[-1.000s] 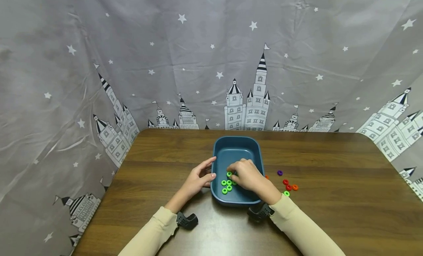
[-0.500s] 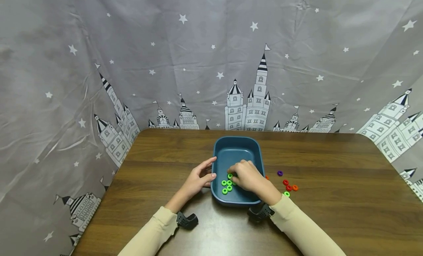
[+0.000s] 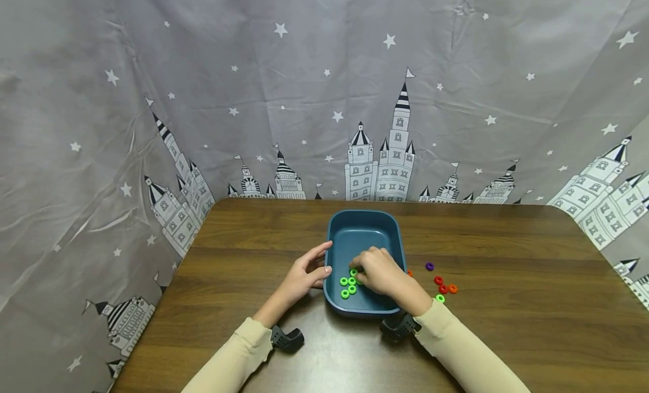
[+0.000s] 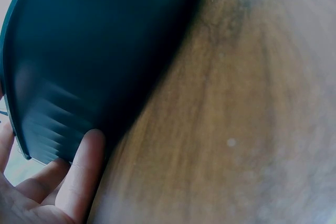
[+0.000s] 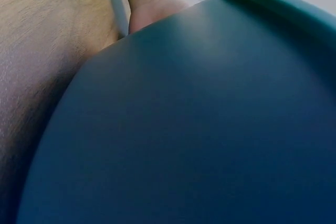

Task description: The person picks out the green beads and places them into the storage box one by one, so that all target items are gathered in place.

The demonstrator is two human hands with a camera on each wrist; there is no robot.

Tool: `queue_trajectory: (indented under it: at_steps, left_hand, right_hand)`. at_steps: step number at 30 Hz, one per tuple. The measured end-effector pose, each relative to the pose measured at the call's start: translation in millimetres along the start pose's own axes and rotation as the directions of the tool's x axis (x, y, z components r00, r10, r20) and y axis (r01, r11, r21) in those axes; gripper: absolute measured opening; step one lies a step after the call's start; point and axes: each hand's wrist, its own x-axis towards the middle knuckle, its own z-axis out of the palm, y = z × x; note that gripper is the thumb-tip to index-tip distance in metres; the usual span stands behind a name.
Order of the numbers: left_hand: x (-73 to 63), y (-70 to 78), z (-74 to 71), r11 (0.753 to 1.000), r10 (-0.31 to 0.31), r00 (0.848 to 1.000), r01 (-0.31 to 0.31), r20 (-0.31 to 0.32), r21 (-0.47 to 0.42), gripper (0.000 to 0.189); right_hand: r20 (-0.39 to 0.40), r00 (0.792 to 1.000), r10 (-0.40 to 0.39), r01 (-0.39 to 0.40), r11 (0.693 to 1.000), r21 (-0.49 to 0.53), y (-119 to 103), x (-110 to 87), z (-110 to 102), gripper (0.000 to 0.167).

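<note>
A blue plastic bin [image 3: 365,213] stands on the wooden table, with several green ring beads [image 3: 345,294] flat on its floor. My left hand [image 3: 301,275] holds the bin's left side, thumb and a finger at the rim; other fingertips touch the ribbed outer wall [image 4: 47,114] in the left wrist view. Inside the bin, my right hand [image 3: 377,272] has curled fingers around one green bead [image 3: 353,273], just behind the others. That hand partly hides another green bead. The right wrist view shows mostly the bin's outer wall [image 5: 184,129]; the fingertips are hidden there.
Right of the bin, a purple bead [image 3: 430,266], red beads [image 3: 438,280], an orange bead [image 3: 453,289] and a green bead [image 3: 440,298] lie on the table [image 3: 517,258]. A grey castle-print curtain [image 3: 324,100] hangs behind the table.
My right fingertips have drawn one green bead slightly toward me, closer to the other green beads. The left hand and the bin have stayed put.
</note>
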Motion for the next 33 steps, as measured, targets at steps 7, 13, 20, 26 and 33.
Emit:
queue_trajectory:
  at_steps: [7,13,20,26,33]
  left_hand:
    - [0.0,-2.2,-0.9,1.000,0.001,1.000,-0.001,-0.003,0.000,0.065]
    - [-0.1,-0.6,-0.5,1.000,-0.002,1.000,0.002,-0.002,0.000,0.065]
    - [0.2,-2.1,-1.0,1.000,0.010,1.000,-0.010,0.000,-0.001,0.064]
    - [0.3,-2.1,-0.9,1.000,0.009,1.000,-0.009,0.000,0.003,0.064]
    - [0.1,-0.8,-0.6,1.000,0.005,1.000,-0.005,0.001,0.000,0.065]
  right_hand:
    - [0.000,1.000,-0.006,0.006,1.000,0.001,-0.7,-0.7,-0.6,0.019]
    - [-0.017,1.000,0.003,-0.003,1.000,0.013,-0.9,-0.6,-0.6,0.018]
    - [-0.022,0.999,0.028,-0.027,0.999,0.040,-0.5,-0.4,-0.4,0.019]
    - [-0.020,0.999,0.039,-0.038,0.998,0.049,-0.6,-0.9,-0.5,0.019]
    - [-0.024,0.999,0.042,-0.041,0.998,0.049,0.1,-0.9,0.1,0.019]
